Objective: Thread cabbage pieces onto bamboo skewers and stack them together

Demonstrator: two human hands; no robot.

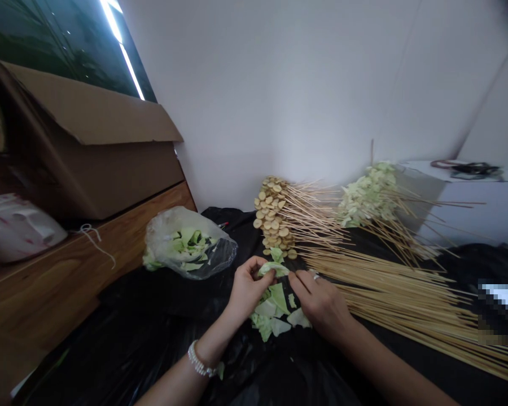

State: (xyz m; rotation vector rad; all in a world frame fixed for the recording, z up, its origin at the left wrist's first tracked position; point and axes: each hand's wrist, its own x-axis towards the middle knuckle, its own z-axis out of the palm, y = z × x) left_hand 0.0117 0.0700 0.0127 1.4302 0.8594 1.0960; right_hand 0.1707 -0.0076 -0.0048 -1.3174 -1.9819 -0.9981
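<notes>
My left hand (248, 287) is closed in a pinch on a folded cabbage leaf piece (272, 268), held just above a small heap of cut cabbage pieces (275, 316) on the black plastic sheet (152, 349). My right hand (319, 304) is closed beside it, fingers meeting the same leaf at its right end; whether it holds a skewer is hidden. A bead bracelet sits on my left wrist.
A clear bag of cabbage leaves (188, 242) lies to the left. Behind stand skewers of round tan slices (275, 217) and skewers of cabbage (370, 194). Loose bamboo skewers (406, 299) spread on the right. A cardboard box (88, 146) sits on a wooden ledge.
</notes>
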